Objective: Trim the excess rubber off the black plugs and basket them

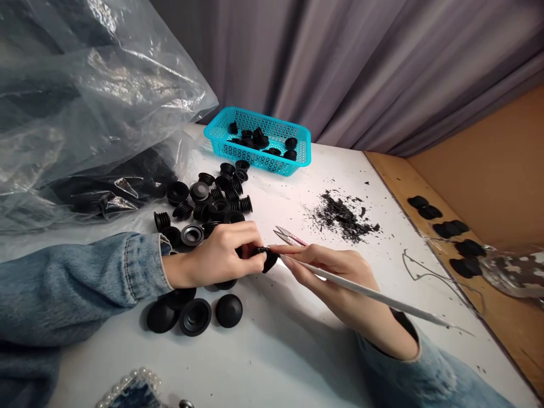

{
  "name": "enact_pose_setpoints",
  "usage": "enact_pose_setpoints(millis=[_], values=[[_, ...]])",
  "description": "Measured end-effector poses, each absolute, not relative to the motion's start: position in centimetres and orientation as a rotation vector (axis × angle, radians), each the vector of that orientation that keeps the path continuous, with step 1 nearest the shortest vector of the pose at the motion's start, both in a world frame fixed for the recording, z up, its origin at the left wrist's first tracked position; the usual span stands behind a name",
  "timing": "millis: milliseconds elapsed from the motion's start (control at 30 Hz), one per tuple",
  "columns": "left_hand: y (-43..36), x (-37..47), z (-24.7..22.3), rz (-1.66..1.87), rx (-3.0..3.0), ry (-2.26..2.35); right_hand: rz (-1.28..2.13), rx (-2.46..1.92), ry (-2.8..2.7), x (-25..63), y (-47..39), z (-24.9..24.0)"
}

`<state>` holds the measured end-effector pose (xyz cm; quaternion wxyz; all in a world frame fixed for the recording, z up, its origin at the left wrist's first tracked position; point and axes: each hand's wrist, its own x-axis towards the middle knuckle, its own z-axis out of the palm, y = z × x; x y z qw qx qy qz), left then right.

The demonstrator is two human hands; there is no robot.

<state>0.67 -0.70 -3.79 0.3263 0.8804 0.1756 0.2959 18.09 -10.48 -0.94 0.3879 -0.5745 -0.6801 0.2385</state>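
The left hand (221, 255) is closed around a black rubber cap (268, 259), pinching it by its edge just above the white table (297, 351). The right hand (335, 272) meets it from the right, its fingers wrapped narrowly around a small pair of snips (289, 237) whose blades point left toward the cap, and a long thin white stick (382, 296) runs back from the same hand over the wrist toward the near right. Whether the blades are touching the cap cannot be told, since the fingers hide the contact. Just beyond the left hand lies a loose heap of caps (212, 198), ribbed and mostly on their sides or upside down, and this looks like the stock not yet worked. On the near side of the hand sit three more caps (191, 314) close together, one with its hollow side up and two dome up. Far across the table, a turquoise basket (297, 161) holds only a handful of caps, which suggests finished pieces are few next to what is left in the heap. To the right of the hands, well apart, a dark pile of trimmings (342, 218) is scattered on the table, so a fair amount of cutting appears to be done. A big clear plastic bag (85, 102) with more dark pieces inside fills the far left. More black pieces (442, 226) lie on the brown ledge at the far right.
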Motion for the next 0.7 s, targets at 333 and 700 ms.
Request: enact_pose_setpoints(millis=[333,700], values=[[-0.6,0.8,-3.8,0.785,2.298,0.495,0.427,-1.394,-1.782,17.2,-10.8,-2.1],[-0.6,1.3,-3.5,0.722,2.246,0.612,-0.049,-1.289,-1.939,15.8,-10.9,-5.3]])
